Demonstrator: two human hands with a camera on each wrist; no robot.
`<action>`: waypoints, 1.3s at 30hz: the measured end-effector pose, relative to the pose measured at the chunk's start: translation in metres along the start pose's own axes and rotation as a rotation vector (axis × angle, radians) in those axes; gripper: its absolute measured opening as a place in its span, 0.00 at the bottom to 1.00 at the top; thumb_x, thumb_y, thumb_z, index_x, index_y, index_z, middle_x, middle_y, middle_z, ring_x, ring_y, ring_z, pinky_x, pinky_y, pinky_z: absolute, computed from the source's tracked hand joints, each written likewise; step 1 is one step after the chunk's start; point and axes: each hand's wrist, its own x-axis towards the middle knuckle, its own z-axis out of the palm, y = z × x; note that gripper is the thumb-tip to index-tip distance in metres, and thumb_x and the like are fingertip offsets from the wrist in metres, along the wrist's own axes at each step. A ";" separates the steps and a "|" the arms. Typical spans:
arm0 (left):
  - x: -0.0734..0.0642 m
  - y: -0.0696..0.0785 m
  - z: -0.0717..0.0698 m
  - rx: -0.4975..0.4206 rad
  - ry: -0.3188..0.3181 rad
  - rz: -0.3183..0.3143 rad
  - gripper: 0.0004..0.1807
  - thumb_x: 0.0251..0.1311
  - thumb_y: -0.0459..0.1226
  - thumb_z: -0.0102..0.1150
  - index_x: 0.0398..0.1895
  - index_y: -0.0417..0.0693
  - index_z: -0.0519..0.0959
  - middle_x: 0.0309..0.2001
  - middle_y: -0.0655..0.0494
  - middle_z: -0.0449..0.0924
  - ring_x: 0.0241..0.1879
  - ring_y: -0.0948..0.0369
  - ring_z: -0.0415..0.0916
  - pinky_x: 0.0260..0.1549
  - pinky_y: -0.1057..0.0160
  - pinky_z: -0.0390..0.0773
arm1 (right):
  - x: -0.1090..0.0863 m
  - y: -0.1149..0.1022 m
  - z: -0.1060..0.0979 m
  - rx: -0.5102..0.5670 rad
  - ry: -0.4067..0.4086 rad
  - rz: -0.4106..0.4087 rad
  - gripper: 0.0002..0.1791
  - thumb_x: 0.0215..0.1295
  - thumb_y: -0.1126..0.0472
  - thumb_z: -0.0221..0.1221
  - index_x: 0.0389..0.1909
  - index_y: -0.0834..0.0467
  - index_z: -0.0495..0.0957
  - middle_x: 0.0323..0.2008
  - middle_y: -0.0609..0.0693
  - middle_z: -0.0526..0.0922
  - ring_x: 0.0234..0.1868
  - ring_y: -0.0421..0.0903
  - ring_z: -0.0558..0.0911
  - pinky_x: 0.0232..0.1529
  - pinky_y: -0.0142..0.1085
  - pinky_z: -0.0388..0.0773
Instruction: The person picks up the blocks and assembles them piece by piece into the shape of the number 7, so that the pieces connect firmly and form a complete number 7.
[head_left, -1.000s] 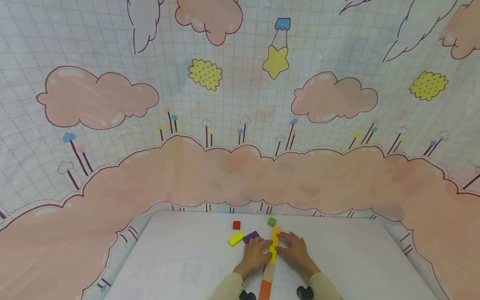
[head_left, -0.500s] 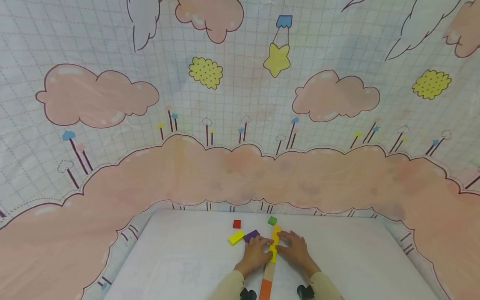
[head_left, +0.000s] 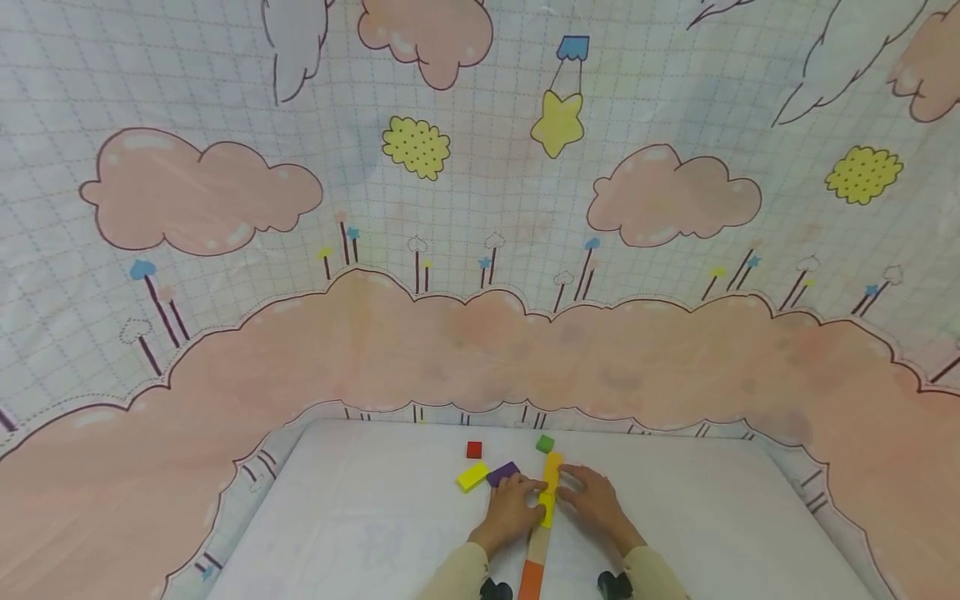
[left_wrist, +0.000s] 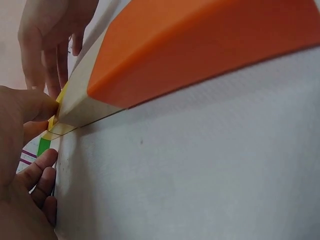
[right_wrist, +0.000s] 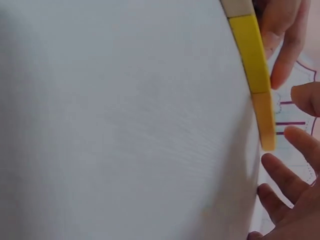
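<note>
A row of blocks runs away from me on the white table: an orange block, a beige block, a yellow block and an amber-yellow block, end to end. My left hand is at the row's left side, thumb and forefinger against the yellow block near its two ends. To the right of the row is my right hand; the right wrist view shows its fingers spread and apart from the amber-yellow block. The orange block looms close in the left wrist view.
Left of the row lie a purple block, a flat yellow block and a red block. A green block sits just beyond the row's far end. A printed cloth backdrop rises behind the table.
My right hand has drawn slightly to the right, away from the row. The left hand and the blocks stay in place.
</note>
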 end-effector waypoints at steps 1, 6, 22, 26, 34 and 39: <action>0.000 0.000 0.000 0.004 0.001 0.001 0.17 0.60 0.43 0.64 0.53 0.59 0.82 0.51 0.54 0.76 0.51 0.54 0.68 0.52 0.48 0.69 | 0.000 -0.001 -0.002 0.019 0.005 0.001 0.24 0.66 0.52 0.60 0.61 0.53 0.76 0.63 0.58 0.76 0.68 0.63 0.69 0.68 0.65 0.57; 0.001 -0.001 -0.001 0.005 -0.002 0.004 0.18 0.60 0.43 0.64 0.54 0.59 0.82 0.51 0.54 0.76 0.50 0.55 0.67 0.52 0.49 0.69 | 0.008 -0.001 -0.006 0.111 0.032 0.034 0.22 0.69 0.52 0.57 0.62 0.53 0.75 0.63 0.58 0.76 0.67 0.60 0.71 0.66 0.60 0.66; 0.004 -0.003 0.002 0.010 -0.008 -0.015 0.18 0.59 0.43 0.64 0.54 0.61 0.82 0.52 0.53 0.76 0.50 0.55 0.68 0.53 0.47 0.70 | 0.033 -0.004 -0.013 0.130 0.023 0.055 0.21 0.67 0.54 0.58 0.60 0.53 0.76 0.63 0.58 0.75 0.63 0.59 0.73 0.62 0.58 0.70; 0.006 -0.003 0.002 0.007 -0.005 -0.011 0.18 0.59 0.43 0.65 0.54 0.60 0.82 0.52 0.53 0.76 0.51 0.54 0.68 0.53 0.46 0.70 | 0.039 -0.008 -0.013 0.168 0.090 0.053 0.18 0.67 0.55 0.59 0.56 0.56 0.78 0.57 0.58 0.79 0.61 0.58 0.75 0.61 0.57 0.72; 0.006 -0.003 0.002 -0.012 -0.034 -0.037 0.18 0.59 0.45 0.65 0.54 0.62 0.82 0.49 0.55 0.75 0.50 0.56 0.67 0.53 0.48 0.70 | 0.051 -0.011 -0.006 0.229 0.159 0.130 0.17 0.66 0.54 0.60 0.52 0.59 0.79 0.53 0.60 0.81 0.57 0.59 0.76 0.60 0.57 0.71; 0.004 -0.002 0.000 -0.026 -0.038 -0.035 0.18 0.59 0.44 0.65 0.54 0.61 0.83 0.49 0.55 0.75 0.49 0.56 0.67 0.52 0.48 0.69 | 0.056 -0.015 0.002 0.226 0.135 0.193 0.17 0.66 0.53 0.60 0.52 0.58 0.80 0.53 0.60 0.80 0.54 0.58 0.75 0.59 0.60 0.68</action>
